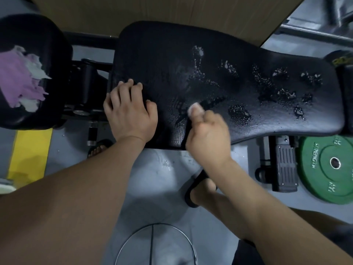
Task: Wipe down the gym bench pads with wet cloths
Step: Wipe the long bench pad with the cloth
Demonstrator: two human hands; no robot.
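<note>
The long black bench pad [219, 44] runs across the view, w/ beaded water drops [238, 113] spread over its middle & right part. The left hand [131, 115] rests on the pad's left end, its fingers [131, 85] bent & tips pressing the surface; whether anything lies under them can't be told, black on black. The right hand [208, 134], blurred, sits at the pad's near edge w/ fingers curled tight & thumb up, gripping what looks like a dark cloth [185, 134] that lies on the pad. To the left, apart from the long pad, a second black pad [38, 35] carries a purple cloth [15, 77] & a white cloth [37, 70], bunched together. A green weight plate [328, 165] lies on the grey floor [162, 188] at right, below the pad.
</note>
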